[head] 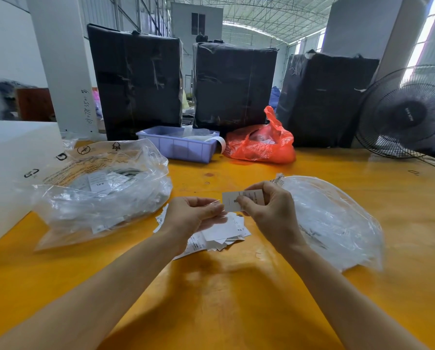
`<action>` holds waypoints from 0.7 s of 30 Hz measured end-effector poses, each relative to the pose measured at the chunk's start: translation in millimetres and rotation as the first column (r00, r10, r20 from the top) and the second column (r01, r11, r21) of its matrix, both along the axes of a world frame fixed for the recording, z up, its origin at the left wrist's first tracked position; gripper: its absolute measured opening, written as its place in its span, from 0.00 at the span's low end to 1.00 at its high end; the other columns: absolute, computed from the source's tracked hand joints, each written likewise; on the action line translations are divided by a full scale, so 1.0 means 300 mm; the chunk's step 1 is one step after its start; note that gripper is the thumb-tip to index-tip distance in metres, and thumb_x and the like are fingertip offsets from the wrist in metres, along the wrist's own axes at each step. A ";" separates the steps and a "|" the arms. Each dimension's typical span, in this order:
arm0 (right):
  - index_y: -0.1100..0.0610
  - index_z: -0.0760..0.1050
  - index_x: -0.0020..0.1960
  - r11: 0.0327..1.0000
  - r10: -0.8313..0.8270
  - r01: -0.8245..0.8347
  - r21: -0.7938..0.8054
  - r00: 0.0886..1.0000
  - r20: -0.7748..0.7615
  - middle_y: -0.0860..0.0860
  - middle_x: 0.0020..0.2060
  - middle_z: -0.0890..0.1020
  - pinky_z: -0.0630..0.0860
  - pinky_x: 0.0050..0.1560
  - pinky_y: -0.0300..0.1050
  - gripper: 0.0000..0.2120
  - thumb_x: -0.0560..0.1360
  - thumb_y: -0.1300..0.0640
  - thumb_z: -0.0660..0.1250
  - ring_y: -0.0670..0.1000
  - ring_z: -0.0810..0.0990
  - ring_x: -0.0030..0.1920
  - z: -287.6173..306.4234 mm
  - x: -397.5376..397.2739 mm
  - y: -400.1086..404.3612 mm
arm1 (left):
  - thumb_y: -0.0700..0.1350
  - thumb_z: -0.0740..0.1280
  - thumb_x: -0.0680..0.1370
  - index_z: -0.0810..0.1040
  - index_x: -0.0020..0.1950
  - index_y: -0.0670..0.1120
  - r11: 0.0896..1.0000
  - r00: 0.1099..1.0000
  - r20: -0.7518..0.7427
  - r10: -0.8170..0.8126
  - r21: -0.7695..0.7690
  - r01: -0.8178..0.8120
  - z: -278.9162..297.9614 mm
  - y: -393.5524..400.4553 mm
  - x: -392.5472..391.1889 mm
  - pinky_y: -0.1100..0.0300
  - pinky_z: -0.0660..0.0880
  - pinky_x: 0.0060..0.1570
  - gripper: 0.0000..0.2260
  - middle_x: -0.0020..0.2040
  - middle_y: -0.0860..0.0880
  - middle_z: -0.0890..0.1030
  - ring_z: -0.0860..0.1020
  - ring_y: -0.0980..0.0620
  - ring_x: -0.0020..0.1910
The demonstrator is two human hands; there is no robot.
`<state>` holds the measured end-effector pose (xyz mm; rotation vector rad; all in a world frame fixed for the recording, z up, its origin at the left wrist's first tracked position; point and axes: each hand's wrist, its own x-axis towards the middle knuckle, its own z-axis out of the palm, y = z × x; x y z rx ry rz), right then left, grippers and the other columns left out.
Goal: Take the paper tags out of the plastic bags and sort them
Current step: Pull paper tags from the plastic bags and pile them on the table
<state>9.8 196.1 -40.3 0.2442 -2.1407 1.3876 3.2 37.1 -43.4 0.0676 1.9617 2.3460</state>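
One tag (pixel 233 200) — right grip (pixel 267 205) pinching.

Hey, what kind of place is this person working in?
Probably a garment warehouse or packing shop: a high metal-truss roof, three large black-wrapped bales behind the orange table, and a clear plastic bag of size tags.

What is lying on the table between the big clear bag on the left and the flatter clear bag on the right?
In the head view, a loose pile of paper tags lies between the left bag and the right bag, beneath both hands.
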 end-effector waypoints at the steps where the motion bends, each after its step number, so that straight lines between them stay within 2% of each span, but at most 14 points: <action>1: 0.53 0.76 0.40 1.000 0.010 -0.010 -0.004 1.000 0.009 0.54 0.39 0.80 0.80 0.41 0.59 0.08 0.70 0.62 0.73 0.57 0.82 0.42 -0.001 0.003 -0.002 | 0.37 0.73 0.69 0.80 0.44 0.40 1.000 1.000 0.003 0.002 0.003 -0.002 -0.001 0.000 -0.002 0.62 0.79 0.40 0.06 0.35 0.43 0.85 0.84 0.51 0.34; 3: 0.51 0.75 0.39 0.999 0.027 -0.026 -0.029 0.999 0.024 0.54 0.37 0.80 0.80 0.40 0.60 0.10 0.70 0.63 0.73 0.57 0.82 0.41 0.000 0.008 -0.004 | 0.37 0.73 0.68 0.80 0.44 0.40 1.000 1.000 0.008 0.002 0.006 -0.002 -0.002 0.000 -0.004 0.61 0.79 0.42 0.06 0.35 0.44 0.85 0.84 0.51 0.34; 8: 0.50 0.74 0.38 0.998 0.043 -0.041 -0.053 0.998 0.035 0.54 0.36 0.80 0.81 0.40 0.58 0.11 0.70 0.64 0.73 0.56 0.83 0.40 0.004 0.015 -0.003 | 0.38 0.74 0.67 0.80 0.43 0.40 1.000 1.000 0.018 -0.001 0.021 0.000 -0.002 -0.001 -0.005 0.62 0.79 0.40 0.07 0.36 0.44 0.85 0.84 0.51 0.33; 12: 0.54 0.75 0.39 0.991 0.124 -0.119 -0.061 0.988 0.089 0.53 0.35 0.79 0.81 0.35 0.44 0.09 0.69 0.65 0.73 0.49 0.81 0.35 0.005 0.015 -0.004 | 0.37 0.73 0.68 0.80 0.43 0.40 1.000 1.000 0.016 0.006 0.021 -0.006 -0.003 0.000 -0.004 0.63 0.79 0.39 0.06 0.35 0.44 0.85 0.84 0.51 0.32; 16: 0.57 0.77 0.41 0.978 0.207 -0.203 -0.040 0.954 0.216 0.52 0.34 0.80 0.75 0.32 0.35 0.05 0.70 0.63 0.73 0.44 0.78 0.31 -0.004 0.013 0.000 | 0.37 0.73 0.70 0.80 0.43 0.40 1.000 1.000 0.003 0.013 0.013 -0.013 -0.005 -0.001 -0.001 0.62 0.80 0.39 0.05 0.34 0.45 0.84 0.84 0.51 0.33; 21: 0.54 0.76 0.41 0.962 0.212 -0.257 0.092 0.915 0.344 0.50 0.32 0.77 0.69 0.31 0.37 0.04 0.74 0.60 0.70 0.44 0.73 0.30 0.002 0.015 0.006 | 0.38 0.73 0.71 0.80 0.41 0.41 0.998 0.998 -0.019 0.053 -0.020 -0.053 -0.004 0.002 0.002 0.66 0.78 0.31 0.03 0.35 0.46 0.84 0.83 0.54 0.33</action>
